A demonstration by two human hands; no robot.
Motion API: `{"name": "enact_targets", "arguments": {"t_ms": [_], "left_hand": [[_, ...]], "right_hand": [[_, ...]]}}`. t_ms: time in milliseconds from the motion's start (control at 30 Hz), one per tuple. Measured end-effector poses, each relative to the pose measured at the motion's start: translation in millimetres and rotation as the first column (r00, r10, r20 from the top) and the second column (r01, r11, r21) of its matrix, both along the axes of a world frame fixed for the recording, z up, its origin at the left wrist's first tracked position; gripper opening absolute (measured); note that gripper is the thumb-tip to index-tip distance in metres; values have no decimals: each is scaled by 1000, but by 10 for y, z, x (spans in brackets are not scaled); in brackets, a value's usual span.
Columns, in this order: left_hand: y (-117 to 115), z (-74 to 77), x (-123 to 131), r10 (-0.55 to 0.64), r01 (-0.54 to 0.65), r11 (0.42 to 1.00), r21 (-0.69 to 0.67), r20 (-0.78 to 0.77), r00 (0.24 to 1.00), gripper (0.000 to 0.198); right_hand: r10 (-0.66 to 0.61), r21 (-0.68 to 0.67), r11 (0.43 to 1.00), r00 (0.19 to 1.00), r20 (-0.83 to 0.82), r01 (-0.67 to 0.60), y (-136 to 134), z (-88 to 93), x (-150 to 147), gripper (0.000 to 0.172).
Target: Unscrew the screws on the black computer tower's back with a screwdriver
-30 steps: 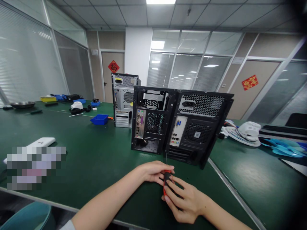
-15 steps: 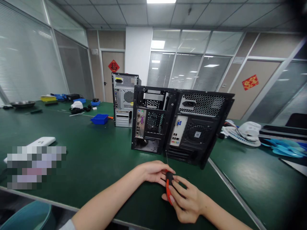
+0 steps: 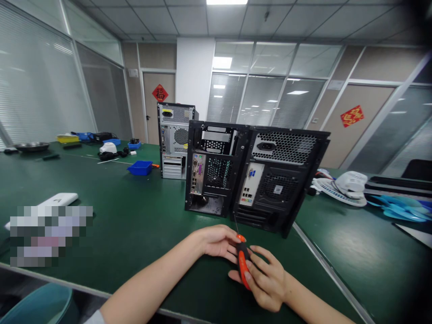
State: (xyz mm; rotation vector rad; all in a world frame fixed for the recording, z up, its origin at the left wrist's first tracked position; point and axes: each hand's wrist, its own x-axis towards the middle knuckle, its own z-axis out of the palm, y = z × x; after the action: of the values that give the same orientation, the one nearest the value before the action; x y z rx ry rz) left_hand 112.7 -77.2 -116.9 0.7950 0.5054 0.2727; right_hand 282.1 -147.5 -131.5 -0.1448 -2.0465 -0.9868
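Note:
A red and black screwdriver (image 3: 243,265) slants between my hands, its thin shaft pointing up to the bottom edge of the right black computer case (image 3: 280,180). My left hand (image 3: 220,241) is closed round the front end of the handle. Around the rear of the handle are the fingers of my right hand (image 3: 265,279). Another black case (image 3: 211,175), with a purple port on its rear panel, stands upright against the right one. Whether the screwdriver's tip touches a screw is too small to tell.
Behind stands a silver-backed computer case (image 3: 175,139). A blue bin (image 3: 141,168) is left of it. White fan parts (image 3: 349,186) and blue fan blades (image 3: 401,208) lie at the right. A white object (image 3: 60,199) lies left, above a teal bucket (image 3: 42,306).
The screwdriver handle has turned and shifted slightly right, showing more of its red side. My right hand has moved a little right with it. The cases stay where they were.

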Motion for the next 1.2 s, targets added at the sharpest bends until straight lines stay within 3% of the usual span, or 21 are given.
{"name": "enact_targets", "arguments": {"t_ms": [900, 1200], "left_hand": [[-46, 0, 30, 25, -19, 997, 73, -85, 996, 30], [-79, 65, 43, 74, -64, 995, 74, -147, 986, 20]], "right_hand": [[17, -20, 1000, 996, 92, -15, 33, 35, -3, 15], [69, -25, 998, 986, 155, -66, 39, 41, 34, 25]]}}
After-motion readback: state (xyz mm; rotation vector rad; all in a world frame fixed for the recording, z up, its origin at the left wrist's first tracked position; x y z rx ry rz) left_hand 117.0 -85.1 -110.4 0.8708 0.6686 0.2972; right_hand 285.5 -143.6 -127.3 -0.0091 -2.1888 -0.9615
